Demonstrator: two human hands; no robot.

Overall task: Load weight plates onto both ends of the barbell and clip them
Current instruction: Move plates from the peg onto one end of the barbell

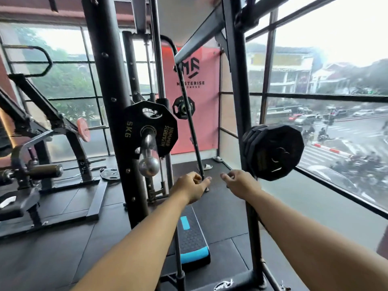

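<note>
Polygonal 5 kg plate (134, 122), chrome peg (148, 162) (rubber, seemingly).

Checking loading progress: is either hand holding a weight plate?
No, the left hand and right hand reach forward with no plate in them.

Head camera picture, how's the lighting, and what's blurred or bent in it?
Head view: daylight through the windows blows out the sky and leaves the rack uprights as dark shapes; head view: the 5 kg plate is sharp enough to read, while the plate stack at right is dark and smeared; head view: wide-angle distortion bends the uprights and window bars toward the edges.
</note>
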